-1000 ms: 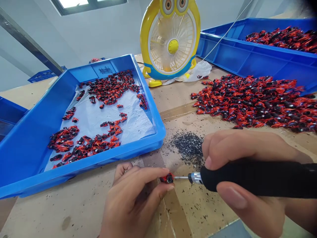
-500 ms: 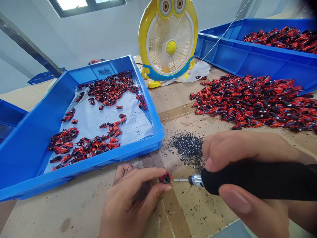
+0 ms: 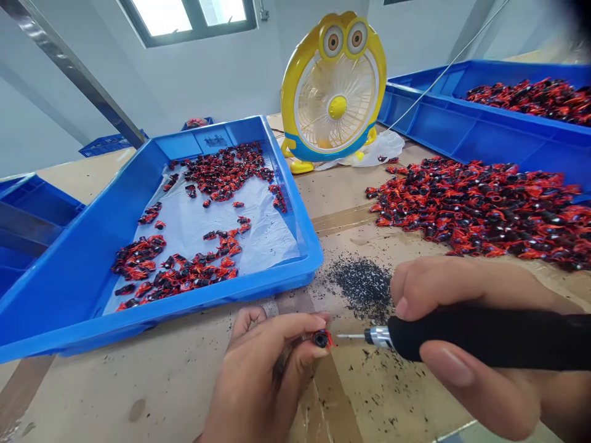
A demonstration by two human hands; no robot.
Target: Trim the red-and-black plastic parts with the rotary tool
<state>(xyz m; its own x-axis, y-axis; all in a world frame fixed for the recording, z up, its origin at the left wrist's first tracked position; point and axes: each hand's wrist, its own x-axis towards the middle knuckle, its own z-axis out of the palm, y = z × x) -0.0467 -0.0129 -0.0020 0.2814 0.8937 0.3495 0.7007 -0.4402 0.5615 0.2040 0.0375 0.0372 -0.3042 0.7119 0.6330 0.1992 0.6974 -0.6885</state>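
Observation:
Between the thumb and index finger of my left hand (image 3: 265, 369) is a small red and black part (image 3: 322, 338), its round dark opening facing me. My right hand (image 3: 480, 351) is wrapped round a black-handled tool (image 3: 462, 338) with a silver collar and a thin metal tip. That tip points left at the part, with a small gap between them. Black shavings (image 3: 362, 283) lie in a heap on the table (image 3: 184, 381) beyond the tool's tip.
A blue tray (image 3: 258, 283) with similar parts on a white sheet stands at the left. A yellow fan (image 3: 338, 107) stands at the back. At the right are a large pile of parts (image 3: 484, 203) and blue bins (image 3: 462, 135).
The view has shifted, so the tray, fan and pile appear lower and further right. Both hands keep their grips, and the small gap between tip and part remains.

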